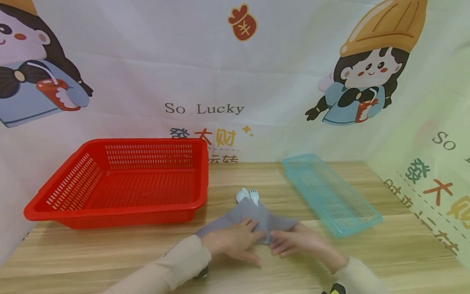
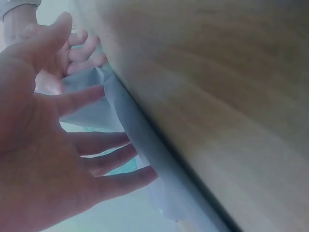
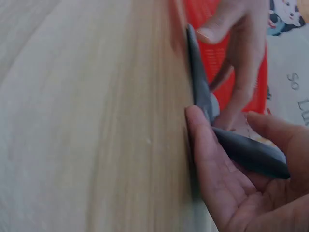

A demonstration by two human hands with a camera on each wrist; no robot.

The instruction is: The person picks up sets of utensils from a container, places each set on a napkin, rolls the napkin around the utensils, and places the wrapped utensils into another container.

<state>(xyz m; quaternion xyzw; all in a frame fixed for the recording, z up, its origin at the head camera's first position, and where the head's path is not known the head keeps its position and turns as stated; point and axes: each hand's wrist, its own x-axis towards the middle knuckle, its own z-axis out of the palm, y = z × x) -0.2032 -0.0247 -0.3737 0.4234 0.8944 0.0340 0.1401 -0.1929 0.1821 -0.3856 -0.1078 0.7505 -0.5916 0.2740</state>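
A grey cloth [image 1: 242, 214] lies on the table between both hands, its lower parts folded inward. From its top the heads of a white spoon [image 1: 241, 195] and a white fork [image 1: 254, 195] stick out; the handles are hidden under the cloth. My left hand [image 1: 235, 241] is over the cloth's left side, fingers spread and fairly straight, their tips at the fabric. At the right side, my right hand [image 1: 293, 241] has its fingers low at the cloth's edge. In the right wrist view, a raised flap [image 3: 251, 152] crosses that hand, and the thumb stands apart from the fingertips.
A large red basket [image 1: 117, 214] stands on the left of the wooden table [image 1: 235, 175]. To the right lies a long, light blue basket [image 1: 358, 222], set at a slant. A printed curtain [image 1: 147, 69] hangs behind the table and along its sides.
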